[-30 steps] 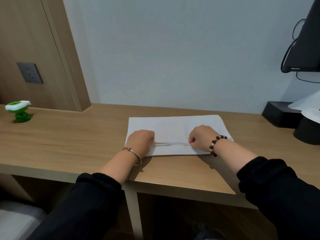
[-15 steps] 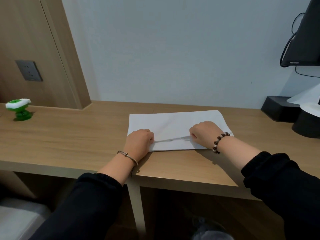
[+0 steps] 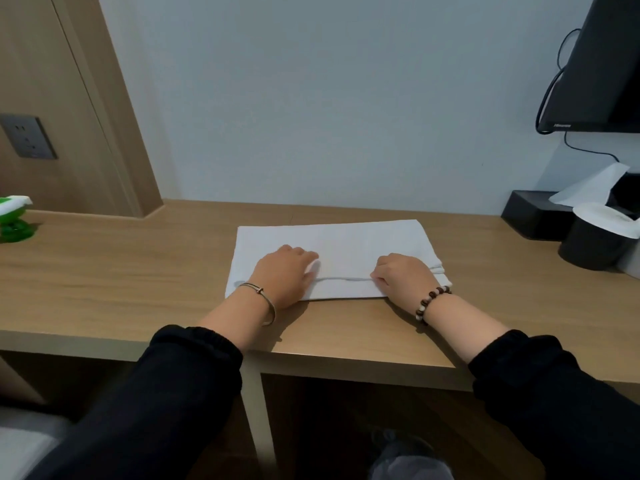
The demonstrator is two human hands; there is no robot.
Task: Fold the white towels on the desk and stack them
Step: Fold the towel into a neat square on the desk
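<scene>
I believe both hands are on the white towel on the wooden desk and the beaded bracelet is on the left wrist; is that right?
Not quite. The head view shows the beaded bracelet on the right wrist; the left wears a metal bangle. The left hand and right hand are indeed on the white towel on the wooden desk.

A white rectangular cloth towel lies flat in the middle of the light wooden desk. Its long sides run parallel to the front edge, and its far side is near the back edge. It is folded in layers: a raised ridge runs lengthwise across its near part, and stacked edges show at its right end.
</scene>
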